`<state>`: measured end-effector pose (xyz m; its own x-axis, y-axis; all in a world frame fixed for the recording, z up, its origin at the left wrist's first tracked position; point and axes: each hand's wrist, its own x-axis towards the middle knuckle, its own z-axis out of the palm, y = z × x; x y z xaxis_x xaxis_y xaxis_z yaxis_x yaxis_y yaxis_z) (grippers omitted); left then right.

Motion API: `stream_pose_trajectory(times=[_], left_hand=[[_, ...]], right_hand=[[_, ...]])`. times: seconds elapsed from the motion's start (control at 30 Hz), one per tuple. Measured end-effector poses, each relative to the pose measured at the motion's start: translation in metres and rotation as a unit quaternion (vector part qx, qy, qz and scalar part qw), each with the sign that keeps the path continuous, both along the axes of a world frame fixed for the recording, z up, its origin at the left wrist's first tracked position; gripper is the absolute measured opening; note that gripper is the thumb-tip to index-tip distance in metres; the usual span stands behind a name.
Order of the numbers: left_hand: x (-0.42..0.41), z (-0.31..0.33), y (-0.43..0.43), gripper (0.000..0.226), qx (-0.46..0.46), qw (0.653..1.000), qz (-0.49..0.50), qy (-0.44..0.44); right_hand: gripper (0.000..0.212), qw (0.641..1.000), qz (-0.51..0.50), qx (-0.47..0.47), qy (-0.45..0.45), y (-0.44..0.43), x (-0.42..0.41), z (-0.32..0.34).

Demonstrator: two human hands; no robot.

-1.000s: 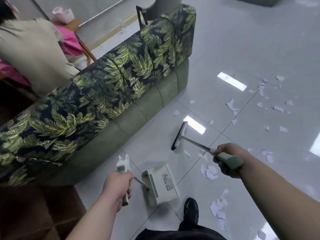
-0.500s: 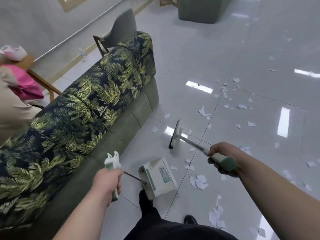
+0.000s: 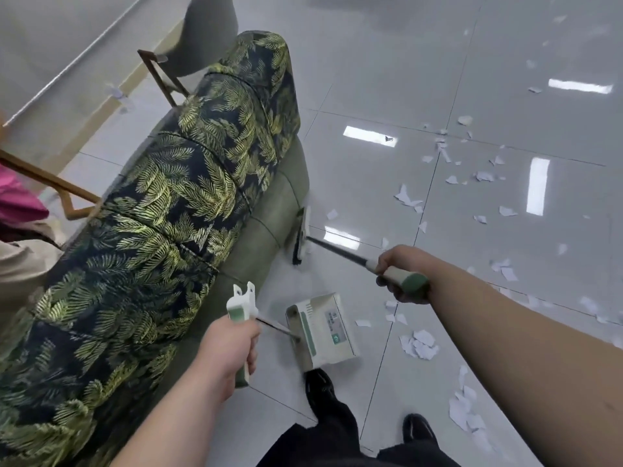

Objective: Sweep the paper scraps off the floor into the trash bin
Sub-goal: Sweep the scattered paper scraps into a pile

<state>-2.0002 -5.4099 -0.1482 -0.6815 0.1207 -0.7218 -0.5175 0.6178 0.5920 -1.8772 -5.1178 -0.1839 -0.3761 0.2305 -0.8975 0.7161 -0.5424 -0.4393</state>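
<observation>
1. Leaf-print sofa (image 3: 188, 203) fills everything left of and beyond the left hand (image 3: 229, 345).
2. Dustpan (image 3: 323, 328) sits between the hands, just right of the left hand, whose fingers are wrapped tight round its handle.
3. Broom (image 3: 301, 237): its head is down by the sofa base, beyond both hands, and the right hand (image 3: 399, 276) grips the green handle end.
4. Paper scraps (image 3: 419, 343) are heaped on the floor (image 3: 387, 62) below the right hand, with more scattered beyond it.

We bring the broom (image 3: 301, 241) in against the sofa (image 3: 269, 214).
Its head, out on open tile a second ago, now stands right at the sofa's green base, and our right hand (image 3: 399, 276) sits closer to it.
</observation>
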Motion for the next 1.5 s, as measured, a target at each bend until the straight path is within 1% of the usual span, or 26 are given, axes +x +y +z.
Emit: stream_pose_trajectory(times=[0.1,0.17,0.3,0.47,0.63,0.8,0.93,1.1,1.2,1.27,1.37,1.5], left_hand=[[-0.020,-0.012,0.005,0.020,-0.011,1.000,-0.026,-0.006],[-0.028,-0.017,0.008,0.024,-0.023,0.999,-0.047,-0.004],[-0.038,-0.018,0.017,0.026,-0.039,0.997,-0.062,-0.008],[-0.024,-0.009,0.026,0.025,-0.031,0.998,-0.055,0.006],[0.016,0.004,0.039,0.021,-0.028,0.998,-0.042,0.034],[0.056,0.008,0.048,0.019,-0.040,0.997,-0.025,0.063],[0.063,0.007,0.053,0.016,-0.046,0.996,-0.009,0.072],[0.036,0.000,0.063,0.020,-0.033,0.998,-0.010,0.061],[0.014,-0.009,0.070,0.022,-0.032,0.998,-0.018,0.049],[0.000,-0.015,0.070,0.023,-0.039,0.998,-0.022,0.043],[-0.016,-0.021,0.070,0.025,-0.046,0.998,-0.023,0.035],[-0.018,-0.018,0.075,0.026,-0.058,0.997,-0.030,0.032]], right_hand=[[0.015,0.999,-0.030,0.028,-0.015,0.012,-0.016,-0.005],[0.011,0.997,-0.067,0.023,-0.025,0.024,-0.016,-0.008],[0.015,0.991,-0.117,0.017,-0.055,0.046,0.005,-0.010],[0.016,0.985,-0.161,0.020,-0.061,0.067,0.052,0.006],[0.020,0.985,-0.167,0.025,-0.033,0.074,0.101,0.036],[0.021,0.988,-0.153,-0.017,0.013,0.079,0.137,0.042],[0.024,0.990,-0.128,-0.052,0.034,0.089,0.122,0.032],[0.015,0.991,-0.106,-0.076,0.045,0.107,0.061,0.003],[0.021,0.988,-0.114,-0.088,0.047,0.118,0.021,-0.018],[0.021,0.988,-0.117,-0.093,0.035,0.124,0.005,-0.029],[0.016,0.985,-0.138,-0.105,0.021,0.137,0.011,-0.040],[0.020,0.978,-0.178,-0.104,-0.003,0.157,0.056,-0.040]])
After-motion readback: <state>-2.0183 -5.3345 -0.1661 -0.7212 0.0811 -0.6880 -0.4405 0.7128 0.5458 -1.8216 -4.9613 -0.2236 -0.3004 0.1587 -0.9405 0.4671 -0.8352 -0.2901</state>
